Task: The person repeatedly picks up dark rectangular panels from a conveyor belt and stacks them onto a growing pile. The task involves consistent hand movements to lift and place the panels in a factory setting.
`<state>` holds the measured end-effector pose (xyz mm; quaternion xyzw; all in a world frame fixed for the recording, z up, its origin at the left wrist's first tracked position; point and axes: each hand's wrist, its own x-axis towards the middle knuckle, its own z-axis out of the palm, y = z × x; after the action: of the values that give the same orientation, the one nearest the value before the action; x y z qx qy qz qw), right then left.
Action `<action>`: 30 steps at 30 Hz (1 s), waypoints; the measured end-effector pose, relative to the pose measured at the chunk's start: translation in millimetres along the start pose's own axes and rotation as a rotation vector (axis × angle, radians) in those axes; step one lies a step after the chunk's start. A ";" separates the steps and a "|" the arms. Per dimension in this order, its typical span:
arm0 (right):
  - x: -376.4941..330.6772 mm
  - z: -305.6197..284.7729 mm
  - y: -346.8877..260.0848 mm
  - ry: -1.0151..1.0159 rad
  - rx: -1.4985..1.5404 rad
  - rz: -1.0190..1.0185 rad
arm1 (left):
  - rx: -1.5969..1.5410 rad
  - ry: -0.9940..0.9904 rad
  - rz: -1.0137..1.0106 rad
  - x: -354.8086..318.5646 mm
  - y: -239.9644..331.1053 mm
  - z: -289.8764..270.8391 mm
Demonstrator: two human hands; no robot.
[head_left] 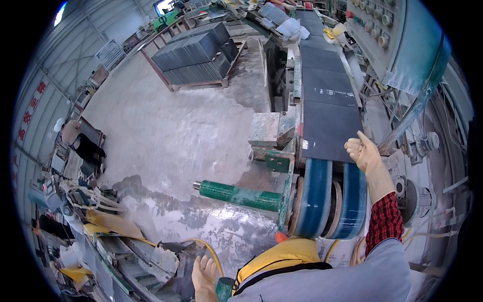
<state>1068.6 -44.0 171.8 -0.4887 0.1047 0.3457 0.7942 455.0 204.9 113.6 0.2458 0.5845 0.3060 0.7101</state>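
Observation:
My right hand (363, 154), in a cream rubber glove, is beside the near right corner of a dark grey stone slab (329, 132). Its fingers are curled in and the thumb points away from me; no held object shows. Whether it touches the slab's edge I cannot tell. That slab lies flat at the near end of a row of similar slabs (328, 88), just beyond two wide blue belts (313, 201). Low in the view, left of my yellow apron (276, 256), my left hand (204, 274) wears a matching glove, its fingers loosely curled around nothing visible.
A green roller arm (241, 195) juts left from the conveyor frame. Stacked slabs (193, 55) stand on a rusty rack. A control cabinet (417, 55) and a motor (425, 200) are at right. Another person (83, 141) is far left. A yellow hose (209, 246) curves near my left hand.

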 end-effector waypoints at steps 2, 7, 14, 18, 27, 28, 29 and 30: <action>-5.5 16.4 11.8 -0.127 0.062 0.030 | -0.045 0.010 0.006 -0.2 -5.9 -19.5; -36.3 102.5 150.7 -0.117 0.034 0.203 | -0.163 0.114 0.027 -25.6 -4.9 -77.0; -152.3 152.9 392.8 -0.443 -0.254 0.730 | -0.490 0.352 0.297 -95.8 -29.0 -228.3; -218.0 200.2 461.3 -0.684 -0.524 0.894 | -0.777 0.684 0.586 -152.2 -64.1 -334.9; -299.5 257.0 534.8 -0.826 -0.727 0.766 | -1.168 0.868 0.693 -217.2 -59.0 -490.2; -301.6 257.0 537.3 -0.839 -0.720 0.773 | -1.100 0.836 0.654 -214.6 -56.5 -503.9; -314.5 260.9 535.0 -0.827 -0.705 0.769 | -0.989 0.833 0.609 -207.5 -54.0 -519.0; -317.3 261.5 531.9 -0.826 -0.705 0.757 | -0.771 0.865 0.539 -200.6 -56.8 -535.7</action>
<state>442.7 186.9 88.3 -0.4760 -0.1631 0.7736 0.3852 -87.8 16.1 104.9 -0.0348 0.5839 0.7339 0.3453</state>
